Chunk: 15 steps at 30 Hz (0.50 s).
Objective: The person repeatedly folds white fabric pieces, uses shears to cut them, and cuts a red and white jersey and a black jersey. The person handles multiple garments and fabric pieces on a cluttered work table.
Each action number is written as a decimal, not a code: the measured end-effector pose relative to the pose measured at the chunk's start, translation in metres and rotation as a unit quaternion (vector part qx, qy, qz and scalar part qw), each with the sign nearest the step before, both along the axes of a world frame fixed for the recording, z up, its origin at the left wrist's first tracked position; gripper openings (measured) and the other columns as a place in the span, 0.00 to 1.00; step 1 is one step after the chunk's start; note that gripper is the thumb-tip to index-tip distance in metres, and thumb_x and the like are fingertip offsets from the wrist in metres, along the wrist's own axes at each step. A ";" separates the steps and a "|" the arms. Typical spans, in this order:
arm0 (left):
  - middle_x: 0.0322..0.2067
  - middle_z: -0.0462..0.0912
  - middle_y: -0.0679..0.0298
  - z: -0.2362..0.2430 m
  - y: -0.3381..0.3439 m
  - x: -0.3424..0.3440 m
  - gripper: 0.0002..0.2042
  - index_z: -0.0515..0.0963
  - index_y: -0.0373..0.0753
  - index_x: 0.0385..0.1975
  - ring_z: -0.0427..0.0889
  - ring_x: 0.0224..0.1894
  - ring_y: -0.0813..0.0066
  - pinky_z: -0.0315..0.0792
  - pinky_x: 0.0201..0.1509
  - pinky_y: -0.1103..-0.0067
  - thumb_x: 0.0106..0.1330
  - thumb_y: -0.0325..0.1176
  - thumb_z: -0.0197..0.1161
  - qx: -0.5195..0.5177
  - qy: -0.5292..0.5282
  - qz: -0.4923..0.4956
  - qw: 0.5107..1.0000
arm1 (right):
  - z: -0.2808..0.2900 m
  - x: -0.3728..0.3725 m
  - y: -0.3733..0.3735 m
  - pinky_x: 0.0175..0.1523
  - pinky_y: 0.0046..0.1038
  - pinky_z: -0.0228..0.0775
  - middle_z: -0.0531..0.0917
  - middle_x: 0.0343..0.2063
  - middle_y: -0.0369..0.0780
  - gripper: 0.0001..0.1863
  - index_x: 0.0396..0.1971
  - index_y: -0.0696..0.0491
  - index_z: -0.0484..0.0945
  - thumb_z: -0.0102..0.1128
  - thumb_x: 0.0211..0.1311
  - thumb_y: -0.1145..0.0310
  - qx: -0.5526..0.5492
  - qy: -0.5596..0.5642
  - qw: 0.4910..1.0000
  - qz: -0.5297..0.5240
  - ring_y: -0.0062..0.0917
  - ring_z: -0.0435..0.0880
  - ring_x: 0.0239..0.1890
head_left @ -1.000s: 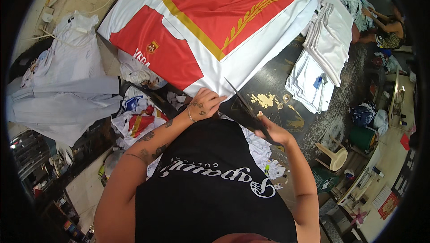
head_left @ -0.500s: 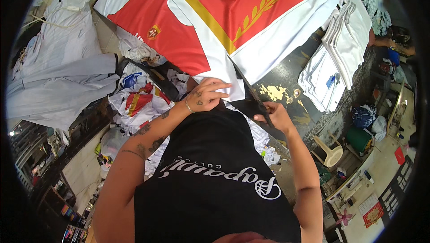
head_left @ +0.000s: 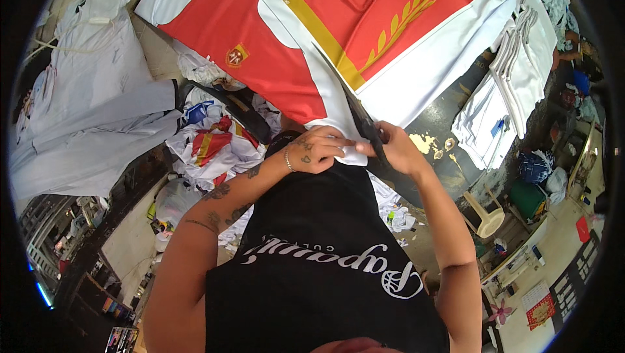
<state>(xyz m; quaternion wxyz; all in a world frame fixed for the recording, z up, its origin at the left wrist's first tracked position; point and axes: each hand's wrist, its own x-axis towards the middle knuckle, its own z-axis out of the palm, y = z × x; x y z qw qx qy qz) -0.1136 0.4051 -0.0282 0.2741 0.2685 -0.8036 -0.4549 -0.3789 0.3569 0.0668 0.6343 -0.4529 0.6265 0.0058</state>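
Nearest me, my left hand (head_left: pixel 319 151) lies knuckles-up on the near edge of the printed fabric sheet (head_left: pixel 338 34), its fingers curled together and pinching the smooth white hem against my black shirt. Just beside it, my right hand (head_left: pixel 397 148) has its fingers clamped on the dark handles of a pair of scissors (head_left: pixel 364 122), whose long thin blades run up and away along the white strip of the sheet; I cannot tell how far the blades stand apart. The sheet is slick, satiny cloth, spread flat over the near edge of the bench (head_left: pixel 443 119), with large red panels, a mustard-gold band, a gold wheat-ear motif and a small shield crest. To the left, below the bench edge, crumpled printed offcuts (head_left: pixel 211 145) lie in a loose heap, with plain pale grey cloth (head_left: pixel 84 119) draped further left. Toward the far right corner a stack of folded white pieces (head_left: pixel 521 60) rests, and beyond it on the floor stands a green bucket (head_left: pixel 524 197), contents unclear.
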 end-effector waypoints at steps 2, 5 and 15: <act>0.49 0.88 0.62 -0.006 0.000 0.001 0.09 0.84 0.38 0.31 0.82 0.53 0.61 0.76 0.57 0.65 0.49 0.24 0.65 -0.005 0.014 0.001 1.000 | 0.001 0.011 -0.011 0.31 0.26 0.69 0.82 0.21 0.37 0.36 0.42 0.62 0.85 0.85 0.44 0.46 -0.028 -0.030 0.999 -0.018 0.19 0.77 0.24; 0.48 0.87 0.62 -0.008 0.000 0.001 0.08 0.83 0.38 0.31 0.82 0.53 0.61 0.77 0.57 0.65 0.50 0.25 0.66 -0.024 0.020 -0.010 0.999 | -0.002 0.027 -0.023 0.30 0.28 0.68 0.81 0.19 0.35 0.37 0.41 0.63 0.84 0.84 0.44 0.45 0.028 0.048 0.998 0.002 0.20 0.76 0.22; 0.66 0.74 0.61 0.030 -0.090 0.081 0.26 0.82 0.51 0.56 0.70 0.66 0.57 0.59 0.66 0.55 0.55 0.45 0.69 -0.156 -0.213 0.197 0.944 | -0.013 0.070 -0.066 0.33 0.26 0.71 0.83 0.23 0.38 0.37 0.44 0.61 0.84 0.83 0.46 0.43 -0.006 0.004 1.000 -0.002 0.22 0.78 0.24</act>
